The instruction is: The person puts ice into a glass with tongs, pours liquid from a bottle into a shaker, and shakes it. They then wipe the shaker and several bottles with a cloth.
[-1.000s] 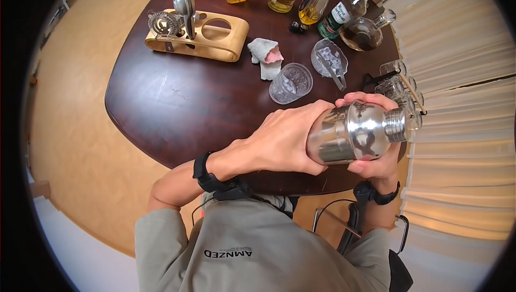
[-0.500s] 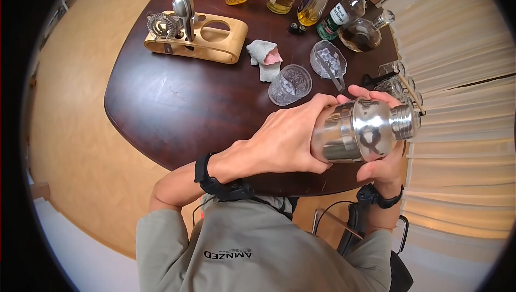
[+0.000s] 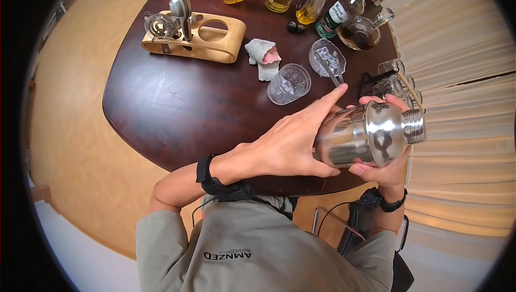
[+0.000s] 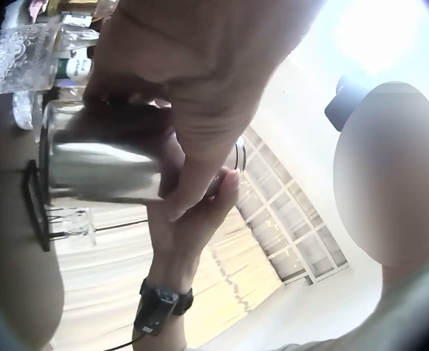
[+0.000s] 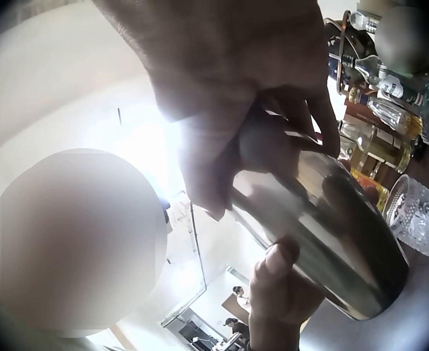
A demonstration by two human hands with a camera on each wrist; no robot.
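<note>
A shiny metal shaker (image 3: 349, 139) lies on its side in the air above the table's near right edge, its narrow ridged neck pointing right. My left hand (image 3: 282, 144) holds the wide base end, thumb below and index finger stretched up off the metal. Around the shoulder curls my right hand (image 3: 389, 172), its fingers partly hidden behind. In the left wrist view the left hand (image 4: 192, 88) covers part of the shaker (image 4: 101, 168). The right wrist view shows the right hand (image 5: 229, 88) over the shoulder end of the shaker (image 5: 346, 245).
Beyond the hands stand a patterned glass (image 3: 288, 84), an ice bowl (image 3: 328, 58) with tongs, and a crumpled cloth (image 3: 263, 58). A wooden rack (image 3: 228, 39) with bar tools is back left. Several bottles (image 3: 334, 18) line the back; a glass holder (image 3: 391, 85) stands right.
The shaker and both hands have shifted slightly right. My left index finger has lifted and straightened, and my right thumb has come back against the shaker.
</note>
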